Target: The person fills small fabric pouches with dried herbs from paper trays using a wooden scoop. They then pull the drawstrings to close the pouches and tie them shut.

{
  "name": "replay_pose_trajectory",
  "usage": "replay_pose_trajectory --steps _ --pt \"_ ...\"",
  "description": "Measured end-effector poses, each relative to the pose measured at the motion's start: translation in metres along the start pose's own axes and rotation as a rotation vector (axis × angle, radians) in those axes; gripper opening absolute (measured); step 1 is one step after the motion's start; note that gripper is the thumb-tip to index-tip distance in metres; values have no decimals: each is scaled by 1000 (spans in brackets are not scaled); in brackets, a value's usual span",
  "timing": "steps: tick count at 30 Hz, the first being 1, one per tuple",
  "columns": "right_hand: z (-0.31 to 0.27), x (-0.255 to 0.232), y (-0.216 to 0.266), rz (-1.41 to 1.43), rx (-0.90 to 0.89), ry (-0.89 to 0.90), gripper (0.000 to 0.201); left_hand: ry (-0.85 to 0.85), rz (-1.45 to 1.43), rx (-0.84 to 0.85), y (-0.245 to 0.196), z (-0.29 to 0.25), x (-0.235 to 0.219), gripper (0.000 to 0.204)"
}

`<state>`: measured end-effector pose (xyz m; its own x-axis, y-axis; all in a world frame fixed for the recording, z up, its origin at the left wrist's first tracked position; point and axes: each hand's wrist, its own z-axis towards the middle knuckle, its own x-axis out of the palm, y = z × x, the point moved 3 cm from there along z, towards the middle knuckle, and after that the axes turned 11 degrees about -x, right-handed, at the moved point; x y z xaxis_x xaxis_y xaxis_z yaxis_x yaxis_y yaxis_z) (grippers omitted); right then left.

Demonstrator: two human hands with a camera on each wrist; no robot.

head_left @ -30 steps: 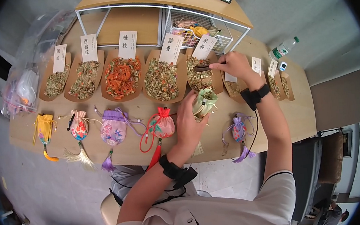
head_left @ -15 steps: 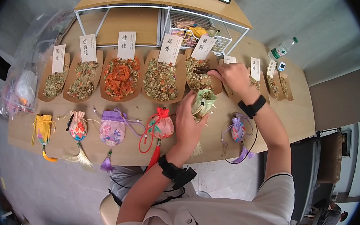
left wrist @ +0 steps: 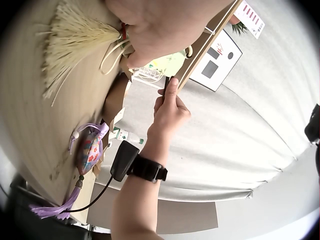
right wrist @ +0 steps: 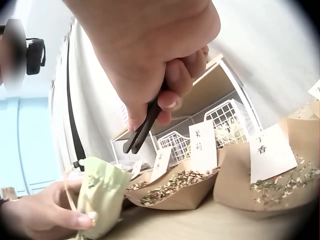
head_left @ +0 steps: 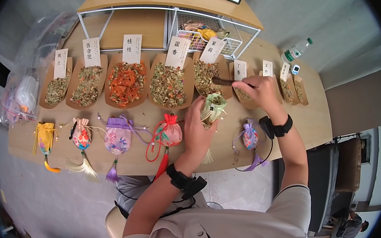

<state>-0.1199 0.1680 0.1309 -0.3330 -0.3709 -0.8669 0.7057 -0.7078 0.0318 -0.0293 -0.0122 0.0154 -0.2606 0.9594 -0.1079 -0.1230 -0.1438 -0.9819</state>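
Head view from above, forward-down; wrist views low and close, green pouch (right wrist: 106, 196) common to all.

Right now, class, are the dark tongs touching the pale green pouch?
Apart. The right wrist view shows it: background is visible between the tips of the dark tongs and the pale green pouch.

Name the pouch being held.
The pale green pouch: the left grip holds it, while the other tasselled pouches lie on the table.
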Motion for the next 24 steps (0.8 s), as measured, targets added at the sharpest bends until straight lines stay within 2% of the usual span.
replay_pose_trajectory --steps 3,6,9,15,18,24 --pt "-10 -5 12 105 -33 78 37 0 -5 -2 1 1 0 72" --pt "-12 -6 10 191 68 132 35 -5 1 11 1 1 0 72" --pt "1 -10 -2 142 108 126 38 -11 2 25 1 1 0 72" --pt "31 24 -60 -129 170 402 51 5 -7 16 2 0 0 72" --pt "37 42 -76 -171 170 422 51 12 -3 8 2 1 0 72" --pt "39 55 -64 85 171 528 53 10 6 2 0 1 0 73"
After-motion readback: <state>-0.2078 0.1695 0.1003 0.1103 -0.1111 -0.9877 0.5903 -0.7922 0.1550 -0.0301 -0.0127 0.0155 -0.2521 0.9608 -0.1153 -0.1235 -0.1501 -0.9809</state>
